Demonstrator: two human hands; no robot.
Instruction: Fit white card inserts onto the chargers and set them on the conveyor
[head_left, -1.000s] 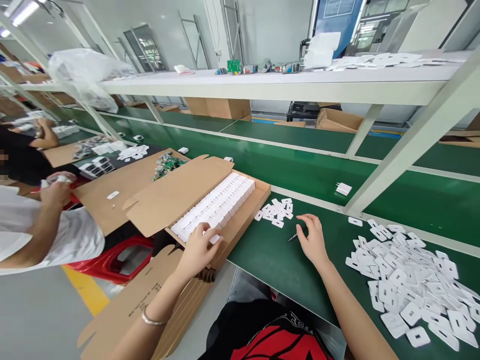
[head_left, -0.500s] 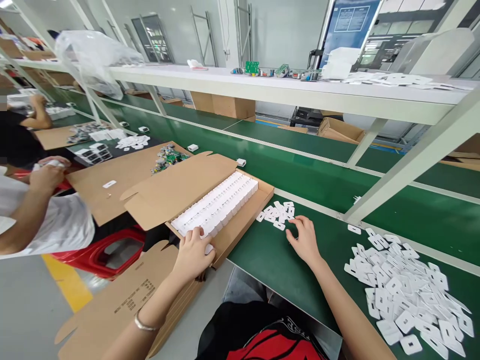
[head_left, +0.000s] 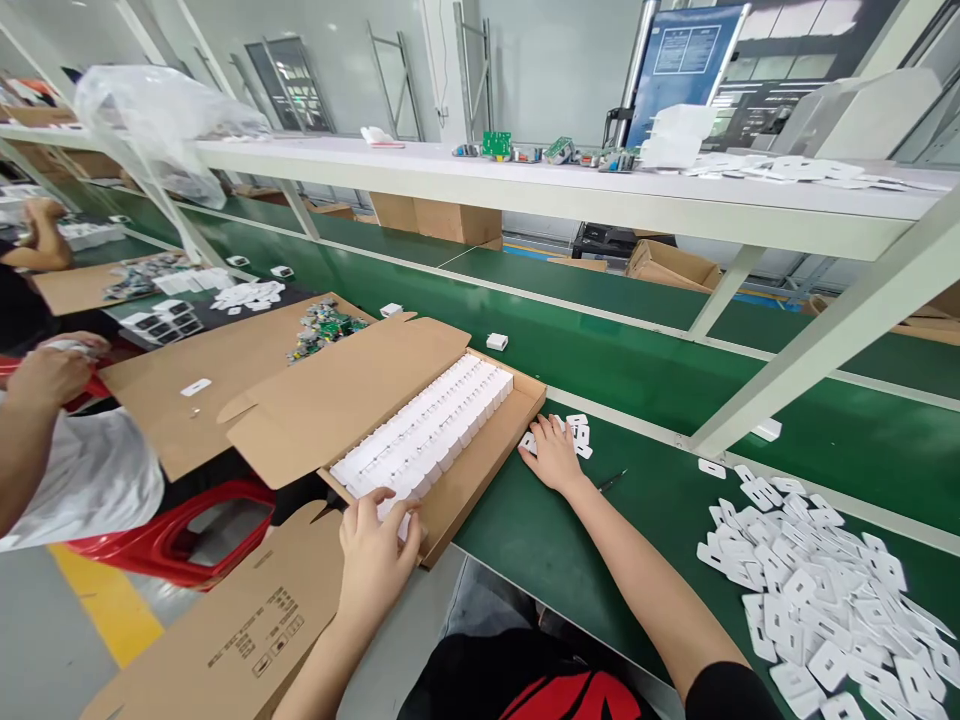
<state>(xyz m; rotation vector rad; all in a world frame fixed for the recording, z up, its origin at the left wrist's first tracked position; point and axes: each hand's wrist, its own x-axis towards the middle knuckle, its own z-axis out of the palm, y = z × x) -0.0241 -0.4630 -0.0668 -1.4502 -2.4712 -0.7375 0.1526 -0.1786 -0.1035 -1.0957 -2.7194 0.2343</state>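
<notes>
The left hand has its fingers curled down over the nearest white blocks, with the thumb at the near corner of the cardboard box. Whether it actually clasps a block cannot be told, because the fingers hide the contact. The right hand lies flat, palm down and fingers loosely spread, on a small heap of white tags. It pinches nothing that shows.

In the head view the blocks stand packed in tight rows inside the open box. The box sits slantwise over the near edge of the green belt, its flap folded out to the left. The small heap lies on the belt just beside the box's right wall. A thin dark stick lies just right of the right wrist. A much larger heap of tags is spread well apart to the right. A single white block sits on the belt beyond the box. At the far left, a co-worker's hand is closed on something small.
</notes>
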